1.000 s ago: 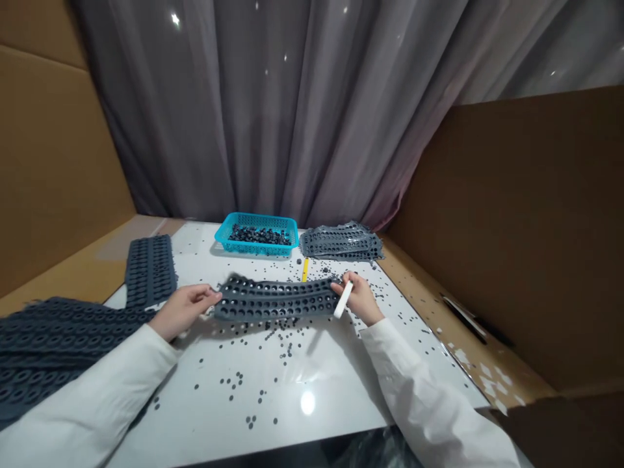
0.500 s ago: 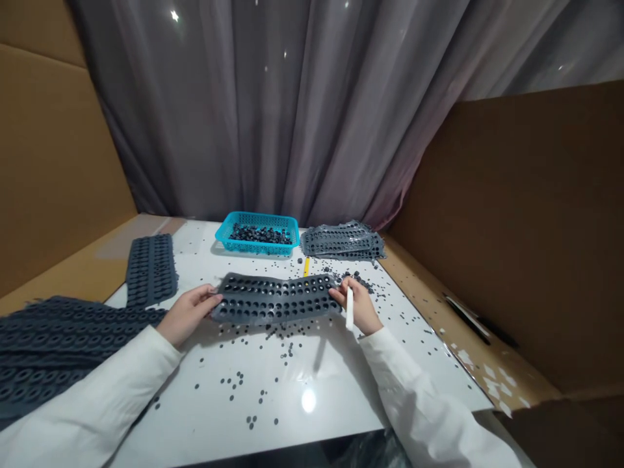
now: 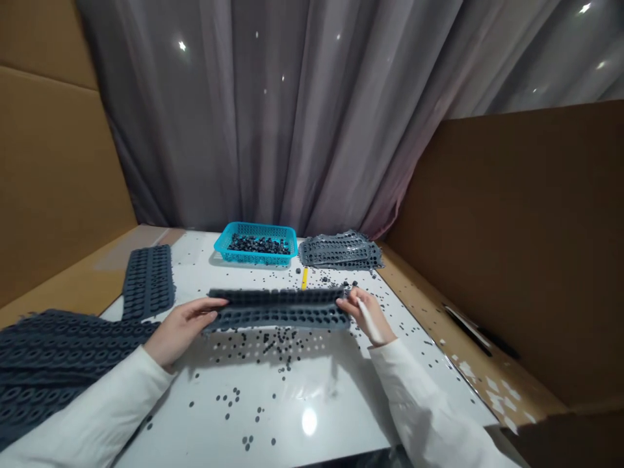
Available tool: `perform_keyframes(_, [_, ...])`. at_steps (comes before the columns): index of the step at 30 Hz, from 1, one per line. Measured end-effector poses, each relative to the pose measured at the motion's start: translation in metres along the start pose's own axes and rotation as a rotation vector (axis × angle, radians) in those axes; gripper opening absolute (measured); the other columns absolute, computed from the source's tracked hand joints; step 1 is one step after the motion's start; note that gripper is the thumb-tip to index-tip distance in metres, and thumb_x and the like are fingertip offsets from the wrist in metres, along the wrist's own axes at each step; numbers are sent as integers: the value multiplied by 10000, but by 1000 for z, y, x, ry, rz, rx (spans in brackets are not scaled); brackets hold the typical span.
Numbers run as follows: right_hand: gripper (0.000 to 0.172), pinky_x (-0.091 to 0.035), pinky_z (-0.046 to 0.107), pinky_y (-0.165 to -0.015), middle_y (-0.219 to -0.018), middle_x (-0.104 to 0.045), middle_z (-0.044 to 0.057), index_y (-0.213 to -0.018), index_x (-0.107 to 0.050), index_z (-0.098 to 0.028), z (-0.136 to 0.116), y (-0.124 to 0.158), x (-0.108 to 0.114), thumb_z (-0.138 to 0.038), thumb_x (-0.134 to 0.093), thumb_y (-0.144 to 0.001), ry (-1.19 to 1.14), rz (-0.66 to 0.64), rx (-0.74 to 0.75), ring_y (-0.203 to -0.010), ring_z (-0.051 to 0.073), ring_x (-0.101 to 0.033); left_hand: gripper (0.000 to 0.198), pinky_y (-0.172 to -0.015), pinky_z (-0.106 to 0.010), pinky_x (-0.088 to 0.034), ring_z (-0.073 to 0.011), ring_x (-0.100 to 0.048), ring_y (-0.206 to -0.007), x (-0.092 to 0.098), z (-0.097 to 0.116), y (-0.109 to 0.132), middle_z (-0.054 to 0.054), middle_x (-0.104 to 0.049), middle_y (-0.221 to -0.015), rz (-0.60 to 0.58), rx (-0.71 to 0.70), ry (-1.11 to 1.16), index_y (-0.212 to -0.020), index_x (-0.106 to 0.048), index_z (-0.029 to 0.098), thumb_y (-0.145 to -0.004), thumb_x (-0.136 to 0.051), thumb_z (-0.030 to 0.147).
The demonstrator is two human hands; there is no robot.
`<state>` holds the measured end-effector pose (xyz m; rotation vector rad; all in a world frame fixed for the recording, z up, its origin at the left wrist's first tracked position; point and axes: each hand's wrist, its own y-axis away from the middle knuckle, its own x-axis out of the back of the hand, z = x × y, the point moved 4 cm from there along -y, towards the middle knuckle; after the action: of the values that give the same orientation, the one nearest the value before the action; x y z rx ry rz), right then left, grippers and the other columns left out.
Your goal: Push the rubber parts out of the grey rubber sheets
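Note:
My left hand [image 3: 176, 329] pinches the left end of a dark grey rubber sheet [image 3: 283, 318] with rows of round holes. At the sheet's other end, the fingers of my right hand [image 3: 377, 320] are closed on its edge. A slim white stick-like tool [image 3: 364, 314], blurred, is also held in my right hand. The sheet is raised above the white table [image 3: 219, 432] and bent along its length, its far half tilted up. Small black discs [image 3: 280, 351] lie scattered on the table below and in front of it.
Behind the sheet stands a blue basket [image 3: 221, 252] of small black pieces. Holed sheets [image 3: 341, 251] are piled at the back right, beside a yellow strip [image 3: 305, 278]. More grey sheets [image 3: 58, 364] lie at left, with another sheet [image 3: 149, 281] behind. Cardboard walls [image 3: 526, 247] flank the table.
The sheet has folded along its middle, its far half now tipped up more steeply. Both hands keep hold of its ends. The white tool has tilted, and the view has shifted slightly.

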<state>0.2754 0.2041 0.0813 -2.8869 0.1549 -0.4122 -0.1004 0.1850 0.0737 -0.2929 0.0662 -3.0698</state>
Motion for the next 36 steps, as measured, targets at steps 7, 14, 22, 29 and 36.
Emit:
perform_keyframes(7, [501,-227,232,-490,-491,-310,-78,-567,-306,-215,5,3,-1,-453,-745,-606,-86,-69,-24,-483,87,-267,421,-729,-316,-521,-305,-614,-963,0,10,3,-68,-711,-985,-108,86,-12,-860,-751,236,-500,-770,453])
perform_keyframes(14, [514,-235,231,-506,-497,-327,-83,-579,-277,-216,-2,6,-8,-413,-751,-595,-235,-115,-58,-487,83,-272,444,-572,-277,-514,-214,-638,-685,0,2,2,-70,-718,-884,-65,200,172,-871,-743,227,-456,-800,372])
perform_keyframes(22, [511,-266,238,-520,-489,-378,-75,-576,-283,-219,6,8,-1,-406,-758,-572,-173,-109,-102,-497,100,-361,370,-499,-251,-448,-163,-544,-530,8,-12,-3,-25,-672,-642,-121,161,54,-861,-749,224,-505,-782,321])
perform_keyframes(29, [502,-268,227,-513,-477,-393,-84,-589,-291,-213,14,8,4,-389,-761,-598,-203,-57,-96,-488,85,-350,413,-415,-196,-334,-118,-458,-446,18,-23,-8,40,-542,-470,-106,131,-40,-989,-708,230,-594,-746,343])
perform_keyframes(36, [499,-348,217,-481,-612,-571,-35,-653,-305,-216,9,6,2,-381,-773,-609,-254,-35,-98,-508,110,-527,393,-593,-225,-464,-151,-590,-666,20,8,-10,13,-675,-774,-71,-164,0,-1001,-576,241,-655,-723,357])
